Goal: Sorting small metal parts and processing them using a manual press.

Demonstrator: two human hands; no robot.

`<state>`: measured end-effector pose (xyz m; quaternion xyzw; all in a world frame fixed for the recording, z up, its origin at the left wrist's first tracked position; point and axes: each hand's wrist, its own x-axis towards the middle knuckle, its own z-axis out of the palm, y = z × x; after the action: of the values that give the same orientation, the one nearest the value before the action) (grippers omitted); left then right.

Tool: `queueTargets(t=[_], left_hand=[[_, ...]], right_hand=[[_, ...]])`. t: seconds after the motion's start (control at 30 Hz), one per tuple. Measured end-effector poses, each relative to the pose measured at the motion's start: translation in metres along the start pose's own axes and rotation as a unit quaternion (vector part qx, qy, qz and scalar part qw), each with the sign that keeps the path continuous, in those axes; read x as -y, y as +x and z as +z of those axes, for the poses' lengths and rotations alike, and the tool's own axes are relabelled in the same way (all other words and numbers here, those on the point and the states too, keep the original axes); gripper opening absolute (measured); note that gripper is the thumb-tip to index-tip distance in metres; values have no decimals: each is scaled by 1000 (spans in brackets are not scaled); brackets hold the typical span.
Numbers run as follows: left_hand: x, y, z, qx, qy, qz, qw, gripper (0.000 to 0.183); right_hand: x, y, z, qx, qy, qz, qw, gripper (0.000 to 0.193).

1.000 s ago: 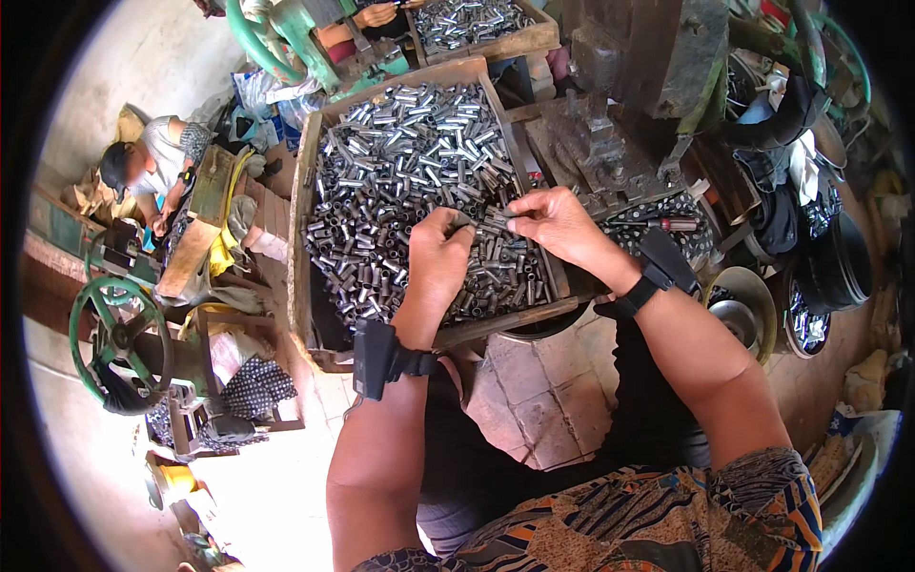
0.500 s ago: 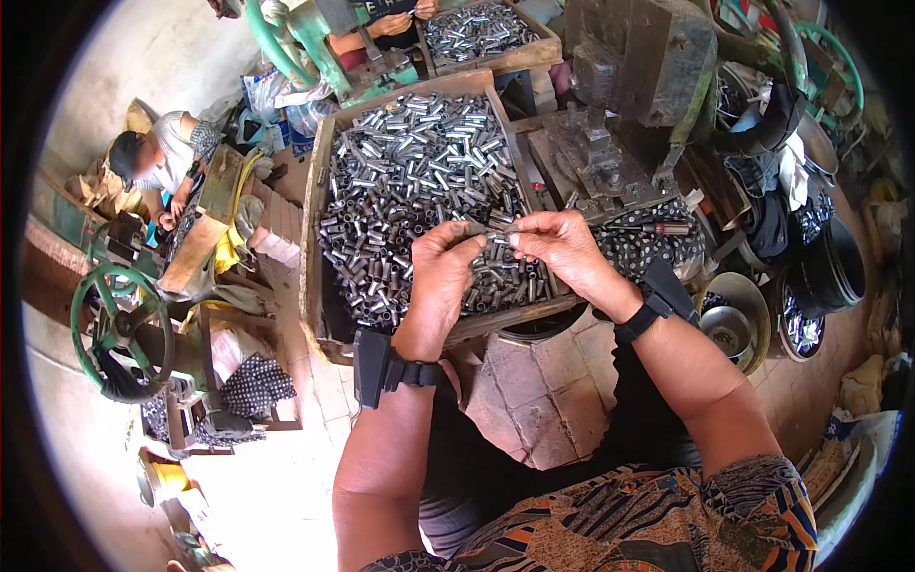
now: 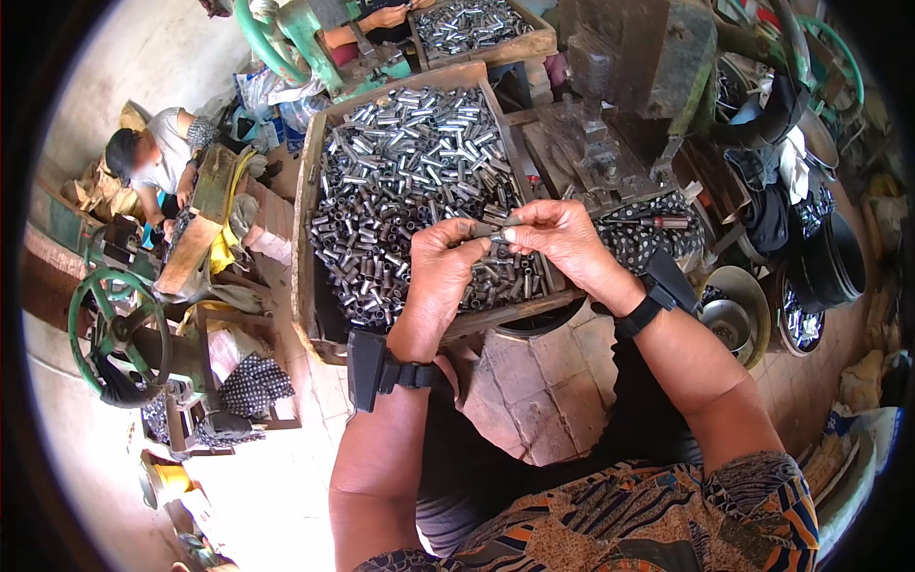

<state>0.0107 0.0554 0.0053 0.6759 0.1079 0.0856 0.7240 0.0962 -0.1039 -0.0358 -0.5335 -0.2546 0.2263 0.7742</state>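
Observation:
Above the near part of a wooden crate (image 3: 510,317), my left hand (image 3: 441,267) and my right hand (image 3: 564,243) meet with fingers pinched together. Between their fingertips is a small metal tube (image 3: 495,236), mostly covered by the fingers; whether there is more than one piece, I cannot tell. The crate is heaped with loose short metal tubes (image 3: 419,157), shiny toward the far side and darker nearer me. Each wrist carries a black strapped device. My right hand is close to the crate's right wall.
A heavy metal press (image 3: 629,67) stands beyond the crate at right, near a red-handled screwdriver (image 3: 662,222) on dotted cloth. Buckets (image 3: 753,300) line the right. At left, a co-worker (image 3: 167,157) sits near a green handwheel (image 3: 119,329). Another person's hands show behind a far crate (image 3: 519,46).
My hands stay together over the crate, with small shifts of the fingertips around the tube. The view has moved slightly. The co-worker at left has moved a little.

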Motion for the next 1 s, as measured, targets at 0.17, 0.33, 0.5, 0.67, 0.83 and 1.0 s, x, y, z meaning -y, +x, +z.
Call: queueTargets(t=[0.17, 0.33, 0.5, 0.67, 0.83, 1.0], left_hand=[[-4, -3, 0, 38, -46, -43, 997, 9], [3, -6, 5, 34, -48, -26, 998, 8], [9, -5, 8, 37, -22, 52, 998, 6], [22, -5, 9, 32, 128, 205, 970, 5], [20, -9, 18, -1, 86, 193, 977, 9], [17, -11, 22, -33, -4, 157, 987, 13]], right_hand=[[10, 1, -9, 3, 30, 91, 995, 16], [2, -3, -9, -5, 123, 125, 984, 14], [-1, -4, -13, -14, 161, 141, 977, 12], [-1, -6, -11, -15, 184, 187, 965, 12], [8, -9, -17, 3, 167, 164, 972, 15], [11, -9, -16, -26, 155, 138, 978, 14]])
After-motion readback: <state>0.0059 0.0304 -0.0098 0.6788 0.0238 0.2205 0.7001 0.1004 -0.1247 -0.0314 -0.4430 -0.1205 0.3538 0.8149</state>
